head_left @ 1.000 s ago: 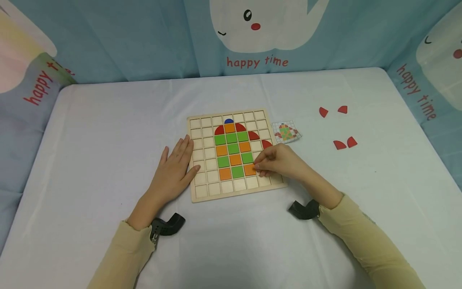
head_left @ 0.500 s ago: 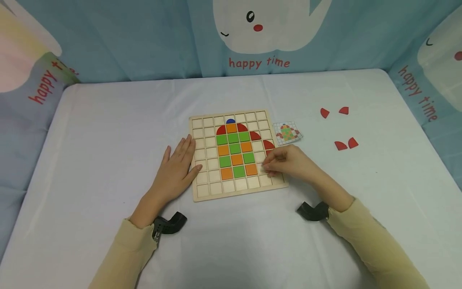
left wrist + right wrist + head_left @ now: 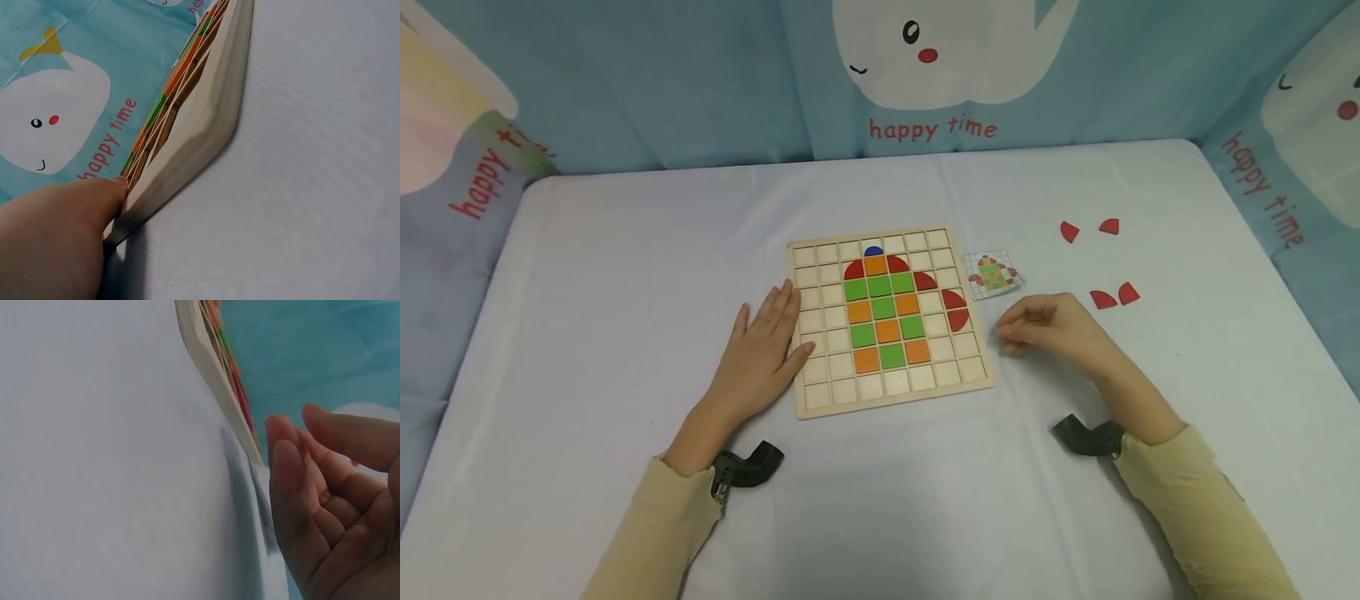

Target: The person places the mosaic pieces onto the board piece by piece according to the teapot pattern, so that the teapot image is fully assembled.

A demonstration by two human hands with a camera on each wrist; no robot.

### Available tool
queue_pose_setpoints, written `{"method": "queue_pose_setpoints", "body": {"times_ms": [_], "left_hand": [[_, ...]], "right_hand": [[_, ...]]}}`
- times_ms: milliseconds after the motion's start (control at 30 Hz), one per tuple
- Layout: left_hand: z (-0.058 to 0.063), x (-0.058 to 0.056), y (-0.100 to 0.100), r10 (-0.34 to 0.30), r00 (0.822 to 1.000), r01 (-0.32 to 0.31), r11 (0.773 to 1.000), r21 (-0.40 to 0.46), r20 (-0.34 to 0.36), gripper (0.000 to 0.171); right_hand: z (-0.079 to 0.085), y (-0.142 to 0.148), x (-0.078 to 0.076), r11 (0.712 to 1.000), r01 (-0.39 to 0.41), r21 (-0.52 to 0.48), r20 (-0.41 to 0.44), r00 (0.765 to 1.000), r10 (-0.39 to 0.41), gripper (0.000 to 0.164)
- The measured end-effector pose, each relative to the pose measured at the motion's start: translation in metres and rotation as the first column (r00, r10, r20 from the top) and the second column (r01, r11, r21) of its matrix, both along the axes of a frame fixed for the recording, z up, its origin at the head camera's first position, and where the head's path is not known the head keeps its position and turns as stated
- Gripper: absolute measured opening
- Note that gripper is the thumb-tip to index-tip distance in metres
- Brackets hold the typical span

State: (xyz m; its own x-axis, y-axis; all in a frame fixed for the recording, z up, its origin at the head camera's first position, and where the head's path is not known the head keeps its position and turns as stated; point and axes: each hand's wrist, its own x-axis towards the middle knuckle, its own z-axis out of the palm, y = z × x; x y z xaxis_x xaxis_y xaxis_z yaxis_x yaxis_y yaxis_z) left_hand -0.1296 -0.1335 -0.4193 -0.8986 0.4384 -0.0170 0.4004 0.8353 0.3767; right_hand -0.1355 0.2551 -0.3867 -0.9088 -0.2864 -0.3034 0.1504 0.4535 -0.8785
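Note:
A wooden grid board (image 3: 835,367) lies on the table with green and orange square tiles in its middle columns. A blue half-round piece (image 3: 874,251) tops them, and red quarter-round pieces (image 3: 957,320) sit at the sides. My left hand (image 3: 760,362) lies flat at the board's left edge, fingers straight and thumb on the rim; the left wrist view shows this thumb (image 3: 94,200) against the board. Just right of the board hovers my right hand (image 3: 1060,333). Its fingers are loosely curled, and in the right wrist view nothing shows between thumb and fingertips (image 3: 287,465).
A small pattern card (image 3: 993,275) lies beside the board's upper right edge. Farther right are several loose red quarter-round pieces (image 3: 1103,300) on the white tablecloth (image 3: 880,500). A blue printed curtain (image 3: 700,83) stands behind the table.
My right hand has moved from the orange tile at the lower right of the pattern, rightward off the board, uncovering the red pieces at the right. My left hand stays put.

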Motion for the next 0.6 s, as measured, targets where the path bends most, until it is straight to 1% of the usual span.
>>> {"method": "queue_pose_setpoints", "body": {"times_ms": [267,467,600], "left_hand": [[-0.001,0.000,-0.003,-0.001,1.000,0.001,1.000,0.015,-0.016,0.071],[-0.002,0.000,-0.002,-0.005,1.000,0.006,1.000,0.021,-0.015,0.071],[-0.003,-0.001,0.000,-0.009,1.000,0.009,1.000,0.026,-0.015,0.071]], "right_hand": [[0.001,0.015,-0.004,0.998,0.058,-0.012,-0.013,0.998,-0.058,0.020],[0.000,0.034,-0.008,0.991,0.116,-0.063,-0.017,0.993,-0.117,0.026],[0.000,0.046,-0.010,0.982,0.167,-0.086,-0.015,0.985,-0.169,0.023]]}}
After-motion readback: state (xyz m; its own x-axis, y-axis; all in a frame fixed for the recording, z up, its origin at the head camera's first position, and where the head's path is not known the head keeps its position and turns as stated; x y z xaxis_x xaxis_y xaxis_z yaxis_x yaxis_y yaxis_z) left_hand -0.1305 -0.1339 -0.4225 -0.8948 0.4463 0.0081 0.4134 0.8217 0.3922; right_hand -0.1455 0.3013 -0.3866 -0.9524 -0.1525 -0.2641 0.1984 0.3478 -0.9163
